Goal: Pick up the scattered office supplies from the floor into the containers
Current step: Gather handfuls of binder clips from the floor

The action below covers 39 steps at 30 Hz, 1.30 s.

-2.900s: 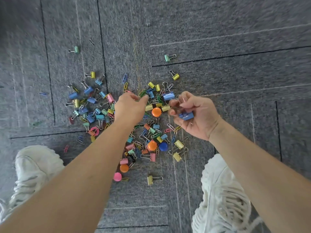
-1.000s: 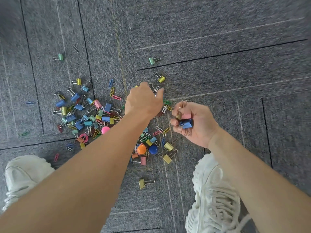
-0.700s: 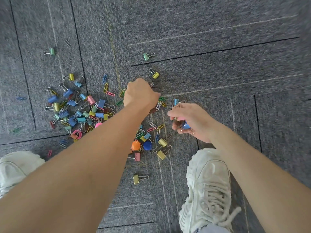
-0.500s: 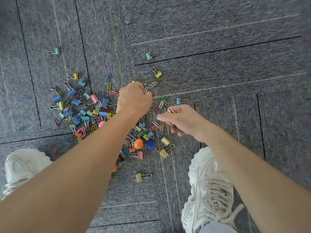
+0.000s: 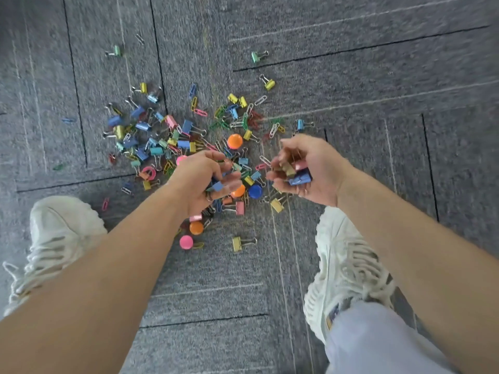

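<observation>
Now 2 hands hold supplies: left hand [image 5: 199, 179] grips a blue clip [image 5: 217, 186], right hand [image 5: 310, 171] cups several binder clips [image 5: 298, 175]. Scattered pile [image 5: 172, 136] sits mid-floor [image 5: 351, 76]; containers unseen. Keep fingers tight, scoop clusters, not singles.

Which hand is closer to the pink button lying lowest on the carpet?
Left. The left hand holds clips just above the pink button, which lies beside that forearm; the right hand, also holding clips, is farther off, up and right.
</observation>
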### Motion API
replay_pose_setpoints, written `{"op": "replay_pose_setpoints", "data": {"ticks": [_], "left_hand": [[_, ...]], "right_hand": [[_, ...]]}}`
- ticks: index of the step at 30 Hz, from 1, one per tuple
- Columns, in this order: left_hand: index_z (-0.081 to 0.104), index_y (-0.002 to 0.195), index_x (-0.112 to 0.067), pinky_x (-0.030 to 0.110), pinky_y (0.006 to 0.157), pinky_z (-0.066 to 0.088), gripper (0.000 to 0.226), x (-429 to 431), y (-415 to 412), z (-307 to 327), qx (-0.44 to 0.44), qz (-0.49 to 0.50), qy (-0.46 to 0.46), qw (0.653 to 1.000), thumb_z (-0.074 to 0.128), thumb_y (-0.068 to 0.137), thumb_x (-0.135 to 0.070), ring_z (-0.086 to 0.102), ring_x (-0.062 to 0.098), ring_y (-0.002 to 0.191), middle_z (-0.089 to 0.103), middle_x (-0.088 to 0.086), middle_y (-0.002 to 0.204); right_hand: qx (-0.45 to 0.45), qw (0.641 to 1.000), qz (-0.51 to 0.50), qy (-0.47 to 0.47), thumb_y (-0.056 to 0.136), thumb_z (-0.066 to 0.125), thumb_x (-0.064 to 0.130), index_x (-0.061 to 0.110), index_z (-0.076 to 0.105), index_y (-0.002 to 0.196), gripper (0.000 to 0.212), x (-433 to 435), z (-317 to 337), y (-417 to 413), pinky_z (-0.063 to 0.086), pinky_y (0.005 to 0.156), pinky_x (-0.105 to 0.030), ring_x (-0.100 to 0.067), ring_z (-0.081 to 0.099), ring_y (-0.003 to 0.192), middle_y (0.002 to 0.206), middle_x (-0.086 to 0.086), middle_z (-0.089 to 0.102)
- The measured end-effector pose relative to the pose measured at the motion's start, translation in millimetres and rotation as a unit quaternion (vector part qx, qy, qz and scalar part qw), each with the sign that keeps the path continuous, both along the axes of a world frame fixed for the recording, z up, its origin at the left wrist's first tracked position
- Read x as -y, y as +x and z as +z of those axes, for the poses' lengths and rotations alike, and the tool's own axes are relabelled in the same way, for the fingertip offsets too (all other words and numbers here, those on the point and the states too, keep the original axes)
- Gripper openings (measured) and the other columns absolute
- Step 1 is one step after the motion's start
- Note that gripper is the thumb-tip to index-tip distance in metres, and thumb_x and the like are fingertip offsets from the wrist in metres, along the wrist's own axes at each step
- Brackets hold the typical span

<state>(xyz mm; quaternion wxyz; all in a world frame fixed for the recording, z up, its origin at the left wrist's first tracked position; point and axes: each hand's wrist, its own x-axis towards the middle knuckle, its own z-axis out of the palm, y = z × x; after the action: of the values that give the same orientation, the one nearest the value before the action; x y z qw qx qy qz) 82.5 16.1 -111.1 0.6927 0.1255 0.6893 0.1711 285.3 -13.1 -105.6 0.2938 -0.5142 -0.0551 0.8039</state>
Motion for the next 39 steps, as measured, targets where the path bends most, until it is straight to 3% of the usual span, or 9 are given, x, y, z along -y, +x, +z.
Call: {"op": "replay_pose_setpoints", "data": {"ticks": [6, 9, 13, 18, 23, 27, 31, 36, 39], "left_hand": [[0.063, 0.092, -0.008, 0.023, 0.046, 0.038, 0.006, 57.2, 6.0, -13.6, -0.113, -0.137, 0.006, 0.984, 0.067, 0.089, -0.004, 0.043, 0.015, 0.046, 0.059, 0.012, 0.073], [0.065, 0.088, -0.014, 0.030, 0.054, 0.051, 0.026, 75.2, 7.2, -28.9, -0.252, -0.254, 0.062, 0.932, 0.081, 0.080, -0.033, 0.052, 0.018, 0.050, 0.064, 0.005, 0.072], [0.060, 0.095, -0.014, 0.038, 0.075, 0.055, 0.048, 81.5, 17.6, -33.6, -0.358, -0.311, 0.125, 0.871, 0.081, 0.074, -0.051, 0.063, 0.023, 0.079, 0.064, 0.003, 0.085], [0.070, 0.089, -0.012, 0.042, 0.078, 0.055, 0.039, 69.3, 27.0, -44.8, -0.396, -0.366, 0.149, 0.829, 0.083, 0.073, -0.045, 0.063, 0.026, 0.082, 0.067, 0.008, 0.090], [0.068, 0.082, -0.026, 0.033, 0.070, 0.053, 0.032, 63.3, 22.7, -36.3, -0.347, -0.375, 0.143, 0.848, 0.084, 0.069, -0.051, 0.062, 0.020, 0.077, 0.066, 0.008, 0.097], [0.066, 0.079, -0.024, 0.023, 0.047, 0.038, 0.031, 53.4, 20.7, -20.8, -0.314, -0.346, 0.119, 0.876, 0.083, 0.072, -0.049, 0.047, 0.011, 0.048, 0.062, -0.002, 0.070], [0.072, 0.078, -0.018, 0.035, 0.056, 0.056, 0.031, 52.5, 14.8, -12.7, -0.253, -0.266, 0.127, 0.922, 0.078, 0.079, -0.048, 0.053, 0.014, 0.050, 0.068, -0.005, 0.061], [0.069, 0.087, -0.009, 0.028, 0.051, 0.044, 0.015, 66.3, 15.3, -10.9, -0.158, -0.098, 0.090, 0.979, 0.069, 0.091, -0.024, 0.046, 0.015, 0.050, 0.062, 0.003, 0.066], [0.067, 0.082, -0.015, 0.031, 0.054, 0.043, 0.013, 78.5, 18.4, -16.8, -0.157, -0.079, 0.089, 0.980, 0.066, 0.093, -0.022, 0.044, 0.012, 0.046, 0.057, 0.000, 0.061]], "right_hand": [[-0.084, 0.991, -0.099, 0.005, 0.088, 0.037, 0.018, 0.007, 0.070, 0.075, 0.038, 29.6, 3.6, 0.1, 0.040, 0.045, -0.021, -0.019, 0.058, 0.064, 0.076, -0.006, 0.060], [-0.083, 0.992, -0.097, 0.021, 0.079, 0.043, 0.021, 0.008, 0.067, 0.076, 0.027, 40.0, 1.6, -4.5, 0.038, 0.047, -0.022, -0.020, 0.056, 0.063, 0.076, -0.006, 0.057], [0.140, 0.987, 0.080, 0.022, 0.098, 0.049, 0.046, 0.014, 0.049, 0.059, 0.050, 47.5, -13.2, -0.6, 0.038, 0.047, -0.025, -0.017, 0.056, 0.049, 0.063, -0.003, 0.054], [0.465, 0.740, 0.466, 0.140, 0.099, 0.047, 0.050, 0.014, 0.062, 0.083, 0.042, 47.7, -35.2, 4.0, 0.051, 0.054, -0.029, -0.026, 0.070, 0.062, 0.066, -0.007, 0.067], [0.551, 0.659, 0.500, 0.114, 0.076, 0.066, 0.072, 0.014, 0.053, 0.079, 0.059, 39.3, -31.9, -22.5, 0.050, 0.064, -0.033, -0.028, 0.064, 0.080, 0.076, -0.003, 0.056], [0.567, 0.657, 0.485, 0.106, 0.079, 0.071, 0.061, 0.016, 0.065, 0.101, 0.050, 36.9, -32.3, -30.5, 0.049, 0.065, -0.034, -0.028, 0.060, 0.079, 0.084, -0.004, 0.061], [0.557, 0.692, 0.447, 0.107, 0.085, 0.065, 0.049, 0.013, 0.061, 0.080, 0.036, 45.4, -32.2, -19.4, 0.043, 0.057, -0.028, -0.021, 0.056, 0.061, 0.066, 0.001, 0.055], [0.396, 0.879, 0.263, 0.033, 0.091, 0.051, 0.028, 0.007, 0.061, 0.079, 0.026, 46.3, -27.7, -0.4, 0.039, 0.047, -0.027, -0.019, 0.050, 0.051, 0.066, -0.005, 0.056], [0.291, 0.946, 0.144, -0.009, 0.083, 0.050, 0.010, 0.007, 0.059, 0.077, 0.011, 49.2, -23.8, 4.5, 0.032, 0.042, -0.022, -0.016, 0.045, 0.048, 0.066, -0.007, 0.052]]}}
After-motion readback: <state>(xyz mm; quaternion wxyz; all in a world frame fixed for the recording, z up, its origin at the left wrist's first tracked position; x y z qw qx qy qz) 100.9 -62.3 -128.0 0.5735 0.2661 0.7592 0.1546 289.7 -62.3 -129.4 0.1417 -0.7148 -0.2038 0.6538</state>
